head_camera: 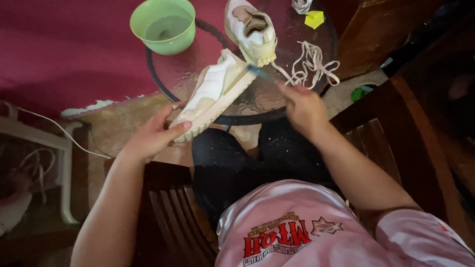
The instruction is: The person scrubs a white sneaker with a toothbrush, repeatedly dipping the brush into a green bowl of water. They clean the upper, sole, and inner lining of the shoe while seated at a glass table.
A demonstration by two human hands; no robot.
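Observation:
My left hand (156, 133) grips the toe end of a cream and white sneaker (215, 94), held tilted on its side over the near edge of a round glass table (198, 64). My right hand (303, 106) holds a blue-handled toothbrush (258, 73) whose head touches the sneaker's sole edge near the heel. A second matching sneaker (251, 29) stands on the table behind, without laces. Loose white shoelaces (311, 66) lie on the glass to the right.
A green bowl of water (164, 24) sits at the table's left rim. A yellow scrap (313, 19) and crumpled paper (301, 5) lie at the back. Dark wooden chairs (376, 123) flank my knees; a white frame (59, 143) stands left.

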